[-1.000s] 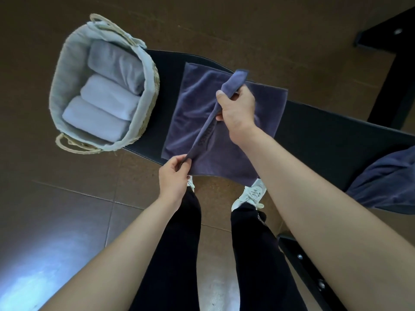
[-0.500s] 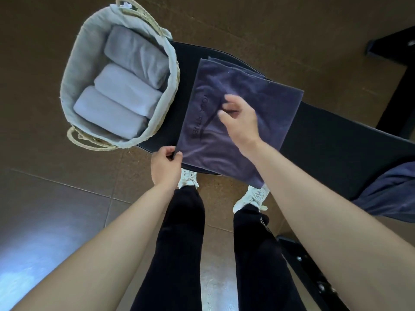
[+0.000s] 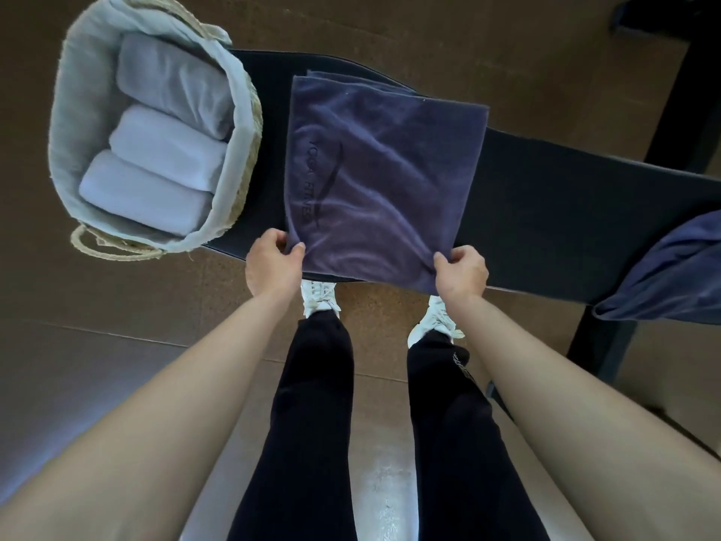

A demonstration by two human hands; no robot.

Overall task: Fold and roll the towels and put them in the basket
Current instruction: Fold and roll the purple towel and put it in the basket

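A folded dark purple towel [image 3: 384,173] lies flat on the black bench [image 3: 565,212], with dark lettering along its left side. My left hand [image 3: 273,265] pinches its near left corner. My right hand [image 3: 460,273] pinches its near right corner. To the left, a woven basket [image 3: 74,123] with a pale cloth liner stands on the bench end. Three rolled towels [image 3: 164,154] lie side by side inside it, one grey and two white.
Another dark blue towel [image 3: 671,279] lies bunched at the right end of the bench and hangs over its near edge. My legs and white shoes [image 3: 320,300] stand just below the bench. A dark frame [image 3: 679,123] rises at the far right. Brown floor surrounds everything.
The lifted towel half has come down flat over the rest. My right hand left the towel's middle and moved to its near right corner. My left hand stays at the near left corner.
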